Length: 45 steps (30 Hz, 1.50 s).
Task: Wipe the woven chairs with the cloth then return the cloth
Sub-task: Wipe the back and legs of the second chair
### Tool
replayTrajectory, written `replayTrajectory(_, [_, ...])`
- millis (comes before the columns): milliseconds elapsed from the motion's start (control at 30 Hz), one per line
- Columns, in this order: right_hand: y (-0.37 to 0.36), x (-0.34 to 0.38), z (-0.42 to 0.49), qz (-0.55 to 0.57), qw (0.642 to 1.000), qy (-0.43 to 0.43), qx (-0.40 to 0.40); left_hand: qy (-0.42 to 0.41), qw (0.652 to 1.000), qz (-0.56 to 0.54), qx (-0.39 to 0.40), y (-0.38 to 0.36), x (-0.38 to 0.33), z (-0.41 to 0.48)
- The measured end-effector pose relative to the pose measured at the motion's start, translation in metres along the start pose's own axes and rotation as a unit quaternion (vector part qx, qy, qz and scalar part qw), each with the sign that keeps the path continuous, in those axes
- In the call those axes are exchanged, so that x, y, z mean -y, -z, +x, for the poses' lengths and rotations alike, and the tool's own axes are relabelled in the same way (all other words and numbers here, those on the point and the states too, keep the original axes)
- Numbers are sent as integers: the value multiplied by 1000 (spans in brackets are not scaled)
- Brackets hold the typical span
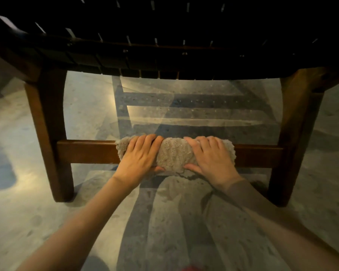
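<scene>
A dark woven chair (pixel 164 61) with brown wooden legs fills the upper half of the head view, seen from low down. A fluffy beige cloth (pixel 174 153) is wrapped over the middle of the chair's low wooden crossbar (pixel 86 151). My left hand (pixel 139 155) grips the cloth's left part, fingers over the top of the bar and thumb underneath. My right hand (pixel 211 155) grips its right part the same way. The two hands lie side by side, a short stretch of cloth showing between them.
The chair's left leg (pixel 49 133) and right leg (pixel 296 137) stand on either side of the bar. Below lies a pale speckled stone floor (pixel 27 212) crossed by shadows of the chair. A small red thing (pixel 190 268) peeks in at the bottom edge.
</scene>
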State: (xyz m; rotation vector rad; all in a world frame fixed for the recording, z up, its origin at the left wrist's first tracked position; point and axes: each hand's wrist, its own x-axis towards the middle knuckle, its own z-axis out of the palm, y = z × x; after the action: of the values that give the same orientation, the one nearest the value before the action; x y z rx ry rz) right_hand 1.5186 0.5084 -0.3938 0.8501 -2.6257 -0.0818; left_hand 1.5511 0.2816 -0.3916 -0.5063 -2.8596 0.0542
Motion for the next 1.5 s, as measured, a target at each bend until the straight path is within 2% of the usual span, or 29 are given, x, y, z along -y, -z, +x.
replayTrajectory(167, [-3, 82, 51, -11, 1000, 23, 4, 72, 997, 18, 32, 9, 73, -48])
replayTrajectory(300, [13, 145, 99, 49, 996, 32, 68, 124, 986, 55, 95, 23, 131, -80])
replayTrajectory(400, [12, 160, 114, 122, 986, 56, 96, 148, 980, 47, 126, 23, 138, -83])
replayTrajectory(533, [10, 136, 110, 148, 981, 80, 95, 147, 984, 35, 98, 21, 130, -77])
replayTrajectory(700, [8, 77, 80, 104, 987, 75, 95, 72, 996, 16, 58, 23, 96, -44])
replayTrajectory(933, [21, -36, 11, 127, 985, -28, 115, -2, 992, -45, 116, 22, -6, 32])
replayTrajectory(1133, [23, -121, -55, 100, 978, -146, 113, -67, 987, -105, 102, 18, -103, 94])
replayTrajectory(1233, [22, -123, -60, 96, 974, -171, 111, -84, 988, -105, 73, 15, -111, 96])
replayTrajectory(1367, [19, -94, -59, 116, 970, -205, 67, -87, 988, -114, 54, 10, -83, 73])
replayTrajectory(1500, [23, -61, -47, 196, 967, -146, 67, -45, 986, -150, 48, 16, -46, 45])
